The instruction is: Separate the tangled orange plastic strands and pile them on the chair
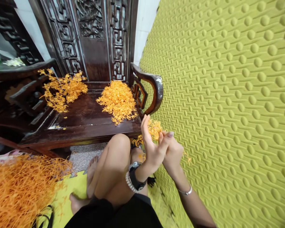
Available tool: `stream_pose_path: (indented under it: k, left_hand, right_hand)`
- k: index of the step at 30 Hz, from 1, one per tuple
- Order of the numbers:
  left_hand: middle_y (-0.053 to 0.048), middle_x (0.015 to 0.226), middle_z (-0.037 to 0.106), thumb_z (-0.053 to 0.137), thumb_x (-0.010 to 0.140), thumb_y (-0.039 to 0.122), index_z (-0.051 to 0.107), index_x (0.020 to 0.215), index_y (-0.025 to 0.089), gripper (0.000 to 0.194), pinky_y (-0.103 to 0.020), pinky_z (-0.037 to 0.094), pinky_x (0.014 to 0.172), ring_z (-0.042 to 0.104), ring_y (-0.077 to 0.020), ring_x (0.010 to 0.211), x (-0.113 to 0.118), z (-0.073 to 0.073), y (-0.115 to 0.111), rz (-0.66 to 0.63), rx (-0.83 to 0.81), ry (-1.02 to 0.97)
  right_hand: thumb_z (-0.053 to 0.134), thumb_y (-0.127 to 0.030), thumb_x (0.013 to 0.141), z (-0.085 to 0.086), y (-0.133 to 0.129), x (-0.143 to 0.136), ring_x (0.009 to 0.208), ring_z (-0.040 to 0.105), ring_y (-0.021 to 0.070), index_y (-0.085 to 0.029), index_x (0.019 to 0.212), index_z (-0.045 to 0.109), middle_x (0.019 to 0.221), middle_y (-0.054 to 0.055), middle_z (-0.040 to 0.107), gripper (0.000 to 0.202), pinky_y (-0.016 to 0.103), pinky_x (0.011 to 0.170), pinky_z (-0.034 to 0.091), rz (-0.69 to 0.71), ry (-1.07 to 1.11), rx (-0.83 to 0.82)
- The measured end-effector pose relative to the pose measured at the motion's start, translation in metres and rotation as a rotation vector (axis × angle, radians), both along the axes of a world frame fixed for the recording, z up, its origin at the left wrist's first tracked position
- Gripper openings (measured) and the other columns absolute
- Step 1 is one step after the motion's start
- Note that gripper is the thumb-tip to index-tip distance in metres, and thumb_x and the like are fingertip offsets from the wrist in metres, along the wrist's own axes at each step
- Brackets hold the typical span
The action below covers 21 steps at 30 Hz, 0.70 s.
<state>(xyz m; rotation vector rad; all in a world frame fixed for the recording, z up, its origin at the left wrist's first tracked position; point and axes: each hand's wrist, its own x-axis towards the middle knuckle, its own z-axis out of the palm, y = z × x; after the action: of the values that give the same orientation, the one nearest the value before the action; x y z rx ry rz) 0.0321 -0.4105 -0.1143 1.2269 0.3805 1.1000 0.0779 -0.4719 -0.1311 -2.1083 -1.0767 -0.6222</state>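
Note:
Just right of the knees, my two hands meet in front of the textured yellow-green surface. My left hand [153,152], with a watch and a coiled band at the wrist, has its fingers raised around a small bunch of orange-yellow strands [155,128]. My right hand [174,152], wearing a thin bracelet, is closed against the left palm and thumb, its fingers pressed together at the bunch. What its fingertips grip is too small to tell. A short loose strand [188,157] sticks out past the right hand.
A dark carved wooden bench [85,122] bears a dense orange pile [118,100] and a looser orange cluster [64,88]. Its curved armrest [158,95] stands close beyond my hands. A large heap of orange strands [23,190] lies at the lower left, near a black strap [51,217].

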Motion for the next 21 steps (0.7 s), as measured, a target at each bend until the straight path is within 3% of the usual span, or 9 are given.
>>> stream_pose_path:
  k: [2,4,5,7,9,13,17,21]
  left_hand:
    - [-0.011,0.136,0.052,0.058,0.086,0.047,0.049,0.131,0.022,0.052,-0.036,0.036,0.108,0.045,-0.0238,0.130,0.008,0.003,-0.002,-0.035,-0.004,0.029]
    - [-0.010,0.107,0.068,0.046,0.092,0.049,0.065,0.105,0.019,0.038,-0.032,0.047,0.090,0.063,-0.0202,0.100,0.021,0.004,0.003,-0.169,0.058,0.088]
    - [-0.008,0.088,0.071,0.041,0.094,0.051,0.069,0.088,0.018,0.044,-0.030,0.048,0.079,0.064,-0.0179,0.082,0.029,0.003,0.009,-0.248,0.116,0.125]
    - [-0.004,0.059,0.064,0.037,0.093,0.055,0.062,0.057,0.018,0.058,-0.028,0.045,0.065,0.057,-0.0139,0.057,0.044,0.003,0.021,-0.324,0.229,0.180]
    - [-0.001,0.044,0.052,0.036,0.093,0.057,0.051,0.043,0.019,0.064,-0.027,0.042,0.061,0.051,-0.0113,0.047,0.059,0.004,0.032,-0.269,0.295,0.184]
    - [0.002,0.035,0.041,0.038,0.092,0.058,0.042,0.036,0.020,0.067,-0.025,0.038,0.055,0.043,-0.0082,0.039,0.086,0.018,0.043,-0.242,0.327,0.100]
    - [0.004,0.030,0.035,0.033,0.093,0.057,0.039,0.034,0.020,0.070,-0.023,0.032,0.046,0.036,-0.0055,0.031,0.108,0.041,0.050,-0.406,0.203,0.016]
    - [0.004,0.030,0.037,0.035,0.092,0.058,0.038,0.035,0.019,0.070,-0.021,0.032,0.045,0.037,-0.0042,0.031,0.124,0.053,0.057,-0.562,0.206,-0.067]
  right_hand:
    - [0.040,-0.027,0.093,0.003,-0.003,0.005,0.052,0.044,0.0133,-0.021,0.074,0.049,0.061,0.002,0.051,0.022,0.027,0.052,0.029,-0.004,-0.021,0.006]
    - [0.044,-0.026,0.089,0.008,-0.008,0.009,0.048,0.037,0.0118,-0.021,0.069,0.044,0.056,0.000,0.044,0.021,0.026,0.050,0.026,0.002,-0.030,-0.007]
    - [0.046,-0.027,0.088,0.010,-0.011,0.011,0.048,0.034,0.0112,-0.021,0.067,0.041,0.054,-0.001,0.040,0.022,0.026,0.050,0.025,0.000,-0.025,-0.018]
    - [0.046,-0.029,0.089,0.014,-0.020,0.011,0.047,0.029,0.0101,-0.021,0.062,0.035,0.052,-0.003,0.033,0.030,0.026,0.050,0.023,0.011,0.039,-0.035]
    - [0.043,-0.032,0.093,0.015,-0.027,0.008,0.046,0.026,0.0091,-0.021,0.059,0.030,0.051,-0.004,0.027,0.038,0.026,0.050,0.022,0.055,0.169,-0.041]
    - [0.041,-0.038,0.095,0.015,-0.035,0.000,0.047,0.021,0.0081,-0.020,0.058,0.026,0.052,-0.005,0.021,0.044,0.027,0.049,0.018,0.065,0.347,0.090]
    - [0.043,-0.039,0.095,0.020,-0.032,-0.009,0.049,0.019,0.0083,-0.020,0.058,0.025,0.055,-0.004,0.020,0.045,0.027,0.049,0.016,0.018,0.385,0.228]
    - [0.048,-0.037,0.093,0.024,-0.029,-0.012,0.050,0.018,0.0074,-0.020,0.058,0.025,0.056,-0.005,0.019,0.045,0.025,0.047,0.015,-0.022,0.374,0.372]
